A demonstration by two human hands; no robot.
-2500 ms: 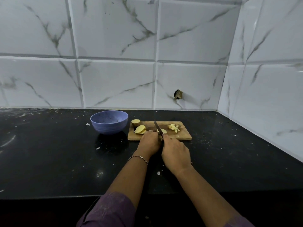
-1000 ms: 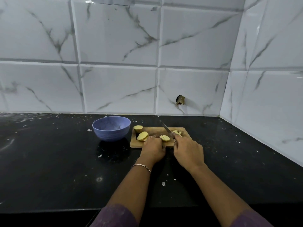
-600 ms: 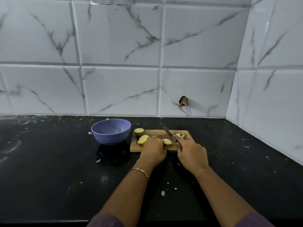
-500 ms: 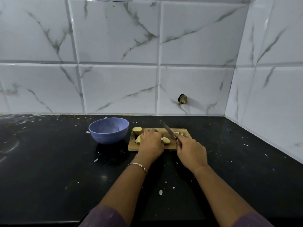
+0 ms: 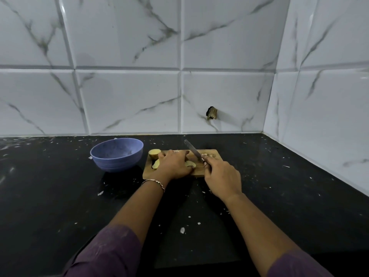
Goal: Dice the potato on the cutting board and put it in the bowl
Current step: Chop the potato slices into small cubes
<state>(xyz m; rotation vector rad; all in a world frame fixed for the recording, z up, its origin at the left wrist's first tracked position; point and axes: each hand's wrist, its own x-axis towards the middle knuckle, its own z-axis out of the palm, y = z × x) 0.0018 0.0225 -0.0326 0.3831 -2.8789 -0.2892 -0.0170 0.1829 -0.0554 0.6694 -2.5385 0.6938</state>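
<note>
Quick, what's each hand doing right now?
Left hand: closed, fingers curled over a potato piece on the board.
Right hand: closed, gripping the knife.

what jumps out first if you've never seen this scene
Two hands work on the wooden cutting board mid-frame: the left hand holds down potato, the right hand grips a knife. A blue bowl stands just left of the board, and a dark hole breaks the white wall tile behind.

Black countertop point(image 5: 60, 196) flecked white; marble-veined wall tiles point(image 5: 129, 100); dark hole point(image 5: 212, 112), perhaps broken fitting.
</note>
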